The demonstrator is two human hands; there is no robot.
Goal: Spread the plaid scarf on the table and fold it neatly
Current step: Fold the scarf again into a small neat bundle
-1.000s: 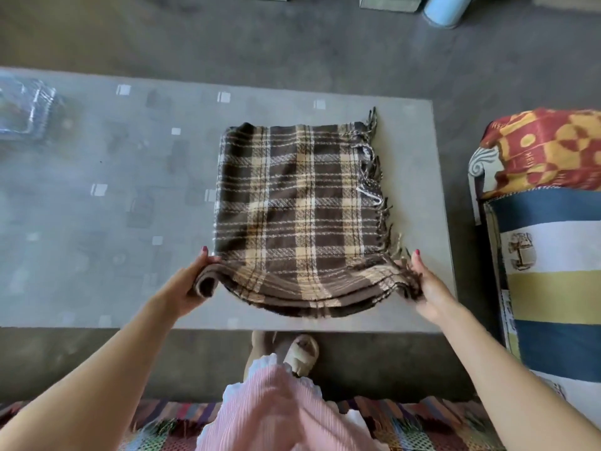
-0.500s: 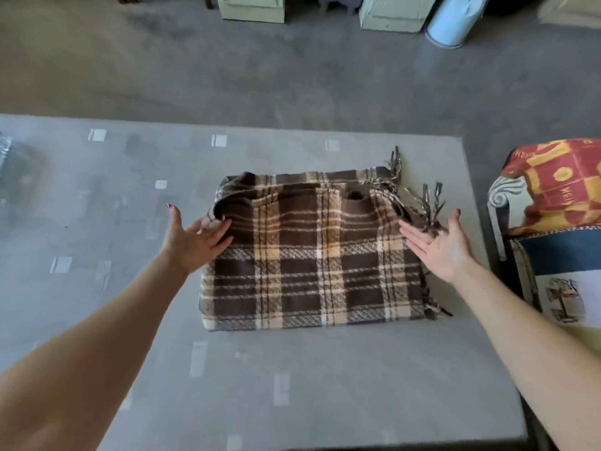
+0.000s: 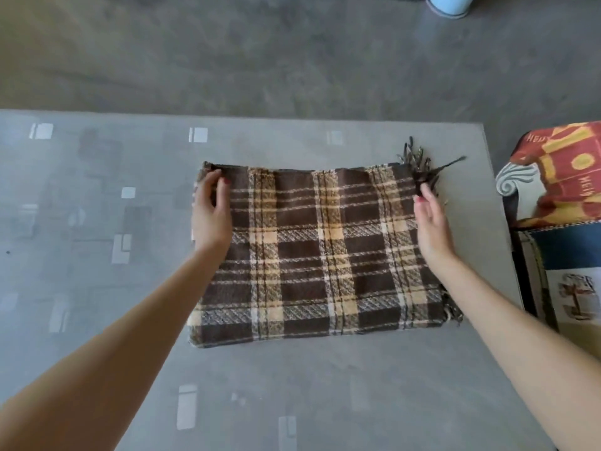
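The brown and cream plaid scarf (image 3: 325,255) lies flat on the grey table (image 3: 97,196) as a folded rectangle, with fringe (image 3: 419,161) sticking out at its far right corner. My left hand (image 3: 211,216) rests on the far left corner, fingers curled over the scarf's edge and thumb on top. My right hand (image 3: 432,222) is at the far right corner, its fingertips pinching a bunch of the fringe. Both forearms reach in from the near side.
A red and yellow patterned cushion (image 3: 566,177) and a striped cloth (image 3: 572,252) sit just past the table's right edge. A pale blue bin (image 3: 448,4) stands on the grey floor far behind the table.
The near half of the scarf was lifted and folded over to the far edge. Both hands then moved from open beside the scarf to its far corners and closed on it.
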